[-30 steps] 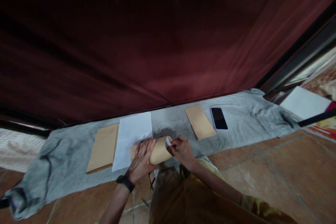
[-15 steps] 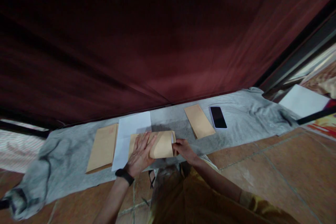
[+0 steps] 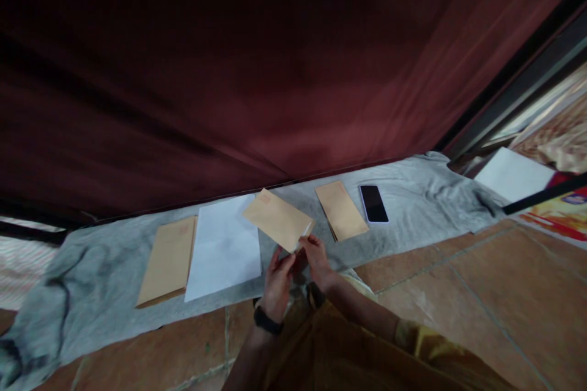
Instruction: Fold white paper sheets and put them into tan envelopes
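A brown paper envelope [image 3: 277, 218] is held up at a slant over the grey cloth, its near end toward me. My left hand [image 3: 279, 281] pinches the lower corner of that end. At the same end my right hand [image 3: 316, 256] has its fingers closed on the edge, where a strip of white paper shows. To the left lies a stack of white paper [image 3: 224, 250], partly beneath the envelope's far corner. Farther left is a pile of brown envelopes [image 3: 167, 261]. Right of my hands rests a smaller pile of envelopes [image 3: 342, 211].
A phone [image 3: 373, 203] with a dark screen lies right of the small pile. The grey cloth [image 3: 413, 214] covers a long narrow surface against a dark red curtain [image 3: 293, 85]. Tiled floor [image 3: 504, 269] is on my side. A white sheet [image 3: 513, 174] lies far right.
The envelope has been lifted and turned, its far end now pointing up and left. My left hand went from pressing flat on it to pinching its near corner. My right hand stays at the near end.
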Action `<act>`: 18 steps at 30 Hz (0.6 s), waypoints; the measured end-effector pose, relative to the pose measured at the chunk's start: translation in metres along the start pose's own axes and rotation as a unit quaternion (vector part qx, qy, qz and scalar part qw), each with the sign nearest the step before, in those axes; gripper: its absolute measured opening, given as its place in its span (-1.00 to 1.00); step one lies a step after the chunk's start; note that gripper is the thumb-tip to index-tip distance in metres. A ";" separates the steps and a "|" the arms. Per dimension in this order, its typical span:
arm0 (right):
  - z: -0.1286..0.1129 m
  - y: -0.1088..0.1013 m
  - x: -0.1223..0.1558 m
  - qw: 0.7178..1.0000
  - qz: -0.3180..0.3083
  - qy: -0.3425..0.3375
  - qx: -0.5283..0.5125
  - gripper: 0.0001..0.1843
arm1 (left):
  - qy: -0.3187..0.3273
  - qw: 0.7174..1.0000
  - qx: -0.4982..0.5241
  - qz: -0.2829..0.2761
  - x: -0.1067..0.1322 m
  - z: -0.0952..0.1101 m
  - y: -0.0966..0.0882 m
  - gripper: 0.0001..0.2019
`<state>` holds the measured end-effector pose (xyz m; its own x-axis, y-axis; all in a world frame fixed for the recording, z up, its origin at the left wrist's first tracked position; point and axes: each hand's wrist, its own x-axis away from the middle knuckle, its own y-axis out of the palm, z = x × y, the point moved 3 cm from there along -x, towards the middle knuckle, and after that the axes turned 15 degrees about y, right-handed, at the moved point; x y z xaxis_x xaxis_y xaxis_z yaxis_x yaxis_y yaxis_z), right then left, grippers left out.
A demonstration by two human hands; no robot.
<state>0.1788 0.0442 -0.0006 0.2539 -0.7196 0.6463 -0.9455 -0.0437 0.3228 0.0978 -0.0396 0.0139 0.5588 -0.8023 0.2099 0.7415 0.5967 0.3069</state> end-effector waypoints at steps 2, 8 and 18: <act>0.004 0.001 0.001 1.000 0.004 -0.003 -0.004 -0.82 | 0.007 1.000 0.020 0.008 -0.006 -0.005 0.013 -0.49; 0.007 -0.009 -0.002 1.000 0.006 0.015 0.016 -0.79 | 0.058 0.997 -0.057 0.010 -0.031 -0.008 0.015 -0.55; 0.004 -0.046 -0.007 0.981 -0.072 0.031 0.177 -0.70 | 0.107 0.971 -0.211 -0.020 -0.070 -0.007 -0.013 -0.36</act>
<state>0.2201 0.0487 -0.0225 0.3915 -0.6448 0.6565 -0.9079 -0.3870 0.1613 0.0517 0.0083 -0.0116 0.5571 -0.8304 -0.0059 0.8253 0.5544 -0.1074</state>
